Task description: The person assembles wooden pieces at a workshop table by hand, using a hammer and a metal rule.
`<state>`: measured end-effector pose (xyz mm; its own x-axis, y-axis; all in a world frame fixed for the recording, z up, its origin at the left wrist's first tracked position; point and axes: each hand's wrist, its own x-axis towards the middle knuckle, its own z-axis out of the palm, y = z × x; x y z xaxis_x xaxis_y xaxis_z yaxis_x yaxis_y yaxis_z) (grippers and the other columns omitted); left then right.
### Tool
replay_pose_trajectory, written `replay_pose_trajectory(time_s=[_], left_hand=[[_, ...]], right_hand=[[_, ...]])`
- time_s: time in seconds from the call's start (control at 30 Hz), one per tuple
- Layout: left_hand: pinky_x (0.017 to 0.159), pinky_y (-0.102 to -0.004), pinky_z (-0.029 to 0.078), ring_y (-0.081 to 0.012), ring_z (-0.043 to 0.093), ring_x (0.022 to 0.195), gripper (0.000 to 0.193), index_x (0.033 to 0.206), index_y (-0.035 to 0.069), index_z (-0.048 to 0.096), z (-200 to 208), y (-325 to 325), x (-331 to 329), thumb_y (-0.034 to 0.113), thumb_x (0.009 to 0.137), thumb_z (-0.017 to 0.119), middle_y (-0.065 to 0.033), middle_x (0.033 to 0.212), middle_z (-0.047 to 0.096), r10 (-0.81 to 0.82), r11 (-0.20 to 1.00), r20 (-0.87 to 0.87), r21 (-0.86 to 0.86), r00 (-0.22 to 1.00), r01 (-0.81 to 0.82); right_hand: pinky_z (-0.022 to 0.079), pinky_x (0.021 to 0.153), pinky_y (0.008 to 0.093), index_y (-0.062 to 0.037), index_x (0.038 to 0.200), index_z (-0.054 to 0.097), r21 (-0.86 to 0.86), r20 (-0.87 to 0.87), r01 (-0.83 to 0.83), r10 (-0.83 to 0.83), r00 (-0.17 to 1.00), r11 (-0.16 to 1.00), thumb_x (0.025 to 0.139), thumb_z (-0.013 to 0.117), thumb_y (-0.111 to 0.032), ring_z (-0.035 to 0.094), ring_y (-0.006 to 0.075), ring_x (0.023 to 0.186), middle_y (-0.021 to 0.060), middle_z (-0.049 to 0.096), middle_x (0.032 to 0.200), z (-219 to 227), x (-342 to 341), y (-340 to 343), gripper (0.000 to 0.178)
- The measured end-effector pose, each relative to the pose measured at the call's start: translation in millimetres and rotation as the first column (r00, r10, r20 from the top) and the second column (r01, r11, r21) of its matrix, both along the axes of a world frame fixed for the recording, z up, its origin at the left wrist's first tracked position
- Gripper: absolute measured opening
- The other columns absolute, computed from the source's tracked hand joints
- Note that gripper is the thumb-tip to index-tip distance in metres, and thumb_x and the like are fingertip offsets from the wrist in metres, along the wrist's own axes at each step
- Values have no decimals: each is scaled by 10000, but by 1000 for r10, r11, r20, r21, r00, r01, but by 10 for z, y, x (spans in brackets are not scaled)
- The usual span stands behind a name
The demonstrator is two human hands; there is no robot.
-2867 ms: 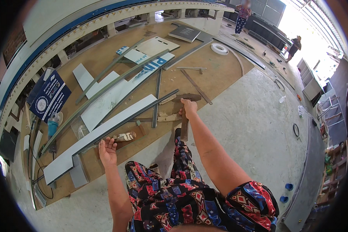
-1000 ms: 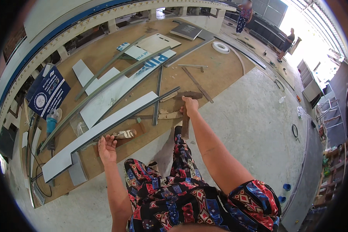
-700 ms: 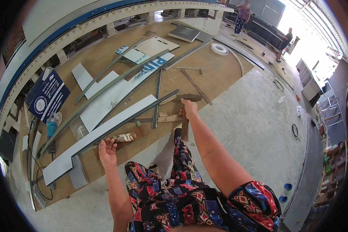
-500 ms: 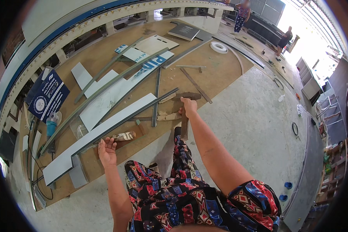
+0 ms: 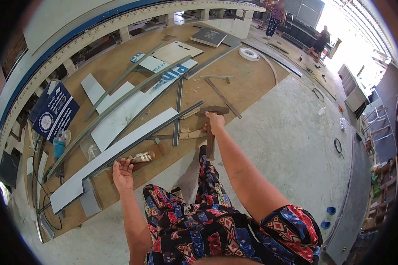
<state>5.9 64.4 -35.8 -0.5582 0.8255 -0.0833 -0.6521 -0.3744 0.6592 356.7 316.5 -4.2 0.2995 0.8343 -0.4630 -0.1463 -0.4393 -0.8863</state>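
Seen from the head camera, a person crouches at a plywood surface [image 5: 119, 70] laid on the floor. The right hand [image 5: 215, 120] is clenched round a hammer [image 5: 210, 132], its head resting near the end of a long white panel [image 5: 115, 154]. The left hand [image 5: 123, 170] lies released, fingers spread, just beside a small wood block [image 5: 142, 157]. Over the last three seconds neither hand has shifted: the work is paused. A teal bottle [image 5: 59, 145] stands left; its contents cannot be told.
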Motion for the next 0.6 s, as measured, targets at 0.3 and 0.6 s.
replay_pose_trajectory(time_s=[0.3, 0.6], left_hand=[[705, -351, 571, -221, 674, 900, 151, 930, 83, 596, 2, -15, 4, 233, 939, 603, -84, 971, 683, 9, 1000, -31, 1, 999, -9], [706, -351, 568, -223, 670, 905, 127, 959, 95, 592, 17, -16, -8, 214, 928, 621, -80, 981, 677, -8, 1000, -3, 18, 1000, 8]], right_hand=[[524, 443, 405, 78, 957, 622, 29, -19, -8, 9, 1000, 1000, 810, 724, -193, 596, 273, 560, 168, 574, 765, 21, -17, -28, 325], [523, 440, 400, 82, 920, 600, 36, -33, -15, 16, 999, 999, 811, 724, -186, 585, 267, 557, 157, 567, 766, 24, -35, -33, 315]])
